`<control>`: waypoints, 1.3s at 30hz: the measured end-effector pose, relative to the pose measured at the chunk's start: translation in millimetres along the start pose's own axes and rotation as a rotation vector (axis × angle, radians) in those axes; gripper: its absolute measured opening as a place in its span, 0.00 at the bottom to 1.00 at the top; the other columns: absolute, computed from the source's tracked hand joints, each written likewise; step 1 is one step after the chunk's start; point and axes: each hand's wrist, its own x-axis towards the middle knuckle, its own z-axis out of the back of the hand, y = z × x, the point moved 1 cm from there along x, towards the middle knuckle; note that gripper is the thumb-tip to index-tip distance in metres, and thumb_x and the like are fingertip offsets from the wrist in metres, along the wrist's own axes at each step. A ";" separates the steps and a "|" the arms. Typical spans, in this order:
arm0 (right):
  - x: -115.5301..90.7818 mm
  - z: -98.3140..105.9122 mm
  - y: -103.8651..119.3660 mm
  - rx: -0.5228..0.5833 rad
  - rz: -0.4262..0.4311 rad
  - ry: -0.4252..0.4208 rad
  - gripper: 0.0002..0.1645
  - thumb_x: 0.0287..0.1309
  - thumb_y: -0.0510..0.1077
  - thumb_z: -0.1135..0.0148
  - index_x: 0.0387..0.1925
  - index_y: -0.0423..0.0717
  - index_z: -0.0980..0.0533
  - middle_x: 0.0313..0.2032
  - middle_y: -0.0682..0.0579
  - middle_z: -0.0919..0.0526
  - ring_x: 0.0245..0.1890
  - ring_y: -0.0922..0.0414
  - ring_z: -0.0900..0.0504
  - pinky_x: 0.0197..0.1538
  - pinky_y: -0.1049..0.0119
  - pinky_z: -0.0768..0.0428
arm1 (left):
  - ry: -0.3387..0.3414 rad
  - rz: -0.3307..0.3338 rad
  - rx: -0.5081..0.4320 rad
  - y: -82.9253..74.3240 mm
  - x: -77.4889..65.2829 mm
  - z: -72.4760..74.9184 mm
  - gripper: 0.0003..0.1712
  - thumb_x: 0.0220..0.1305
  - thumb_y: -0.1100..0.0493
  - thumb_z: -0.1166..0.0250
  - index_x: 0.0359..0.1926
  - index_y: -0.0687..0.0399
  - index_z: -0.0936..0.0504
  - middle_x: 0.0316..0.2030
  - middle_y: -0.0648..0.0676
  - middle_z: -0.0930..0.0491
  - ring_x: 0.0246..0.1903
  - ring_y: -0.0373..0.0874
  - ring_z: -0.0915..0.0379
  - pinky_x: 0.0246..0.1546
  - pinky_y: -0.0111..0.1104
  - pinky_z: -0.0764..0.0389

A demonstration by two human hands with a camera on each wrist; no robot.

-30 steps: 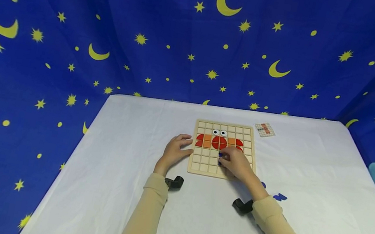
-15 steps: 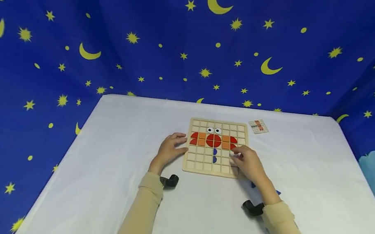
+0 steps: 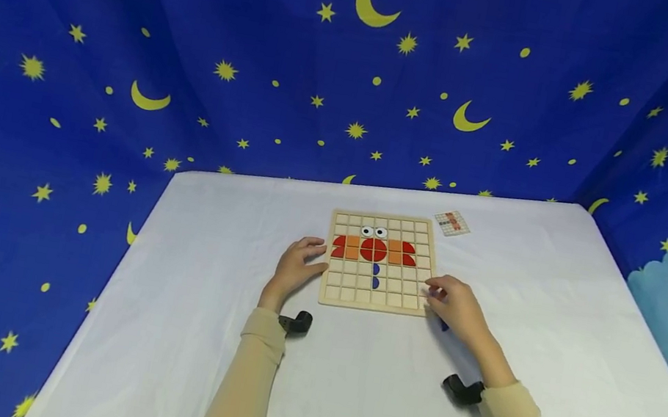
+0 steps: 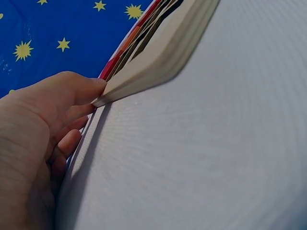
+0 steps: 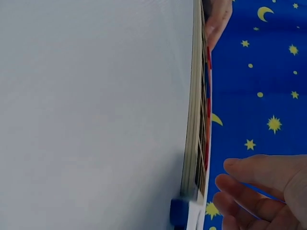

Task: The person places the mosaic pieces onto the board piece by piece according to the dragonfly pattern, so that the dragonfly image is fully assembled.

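A wooden grid board [image 3: 371, 310] lies on the white table. In it sit a red circle [image 3: 373, 250] of several pieces, orange pieces [image 3: 352, 247], two googly-eye pieces [image 3: 374, 232], and blue half-rounds [image 3: 374, 283] in a column below. My left hand [image 3: 297, 265] rests at the board's left edge, thumb touching the rim in the left wrist view. Off the board's right edge hovers my right hand [image 3: 457, 308], fingers loosely bent with nothing between them. A loose blue piece [image 3: 444, 326] shows just under it; more of the table there is hidden by the hand.
A small pattern card [image 3: 452, 223] lies beyond the board's far right corner. Black camera mounts [image 3: 296, 322] stick out from both wrists. Behind the table hangs a blue curtain [image 3: 309, 47] with yellow stars and moons.
My right hand has let go of the blue half-round on the board and drawn back right, past the board's edge. The left hand stays at the left edge. The head view has shifted slightly.
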 end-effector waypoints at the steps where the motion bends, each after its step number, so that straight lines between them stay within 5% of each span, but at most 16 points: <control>1: -2.1 0.6 -1.1 0.002 -0.002 0.001 0.18 0.54 0.33 0.37 0.48 0.32 0.23 0.36 0.44 0.17 0.34 0.54 0.20 0.36 0.62 0.22 | -0.002 -0.001 0.000 0.2 0.0 0.0 0.25 0.55 0.57 0.31 0.55 0.59 0.21 0.60 0.54 0.26 0.63 0.52 0.35 0.67 0.45 0.37; 19: -34.4 7.8 -12.3 -0.011 -0.024 0.033 0.25 0.40 0.30 0.33 0.47 0.33 0.21 0.38 0.43 0.15 0.34 0.53 0.20 0.38 0.60 0.21 | -0.008 -0.025 0.021 0.2 0.2 0.8 0.26 0.55 0.57 0.31 0.56 0.59 0.21 0.60 0.55 0.26 0.63 0.53 0.34 0.66 0.45 0.36; 39: -41.8 5.0 -19.6 -0.021 -0.023 0.019 0.23 0.42 0.33 0.29 0.45 0.36 0.20 0.37 0.47 0.16 0.34 0.57 0.23 0.36 0.66 0.24 | -0.007 -0.034 -0.004 -0.6 -1.8 0.1 0.25 0.55 0.58 0.31 0.55 0.60 0.21 0.60 0.56 0.26 0.62 0.53 0.34 0.66 0.45 0.35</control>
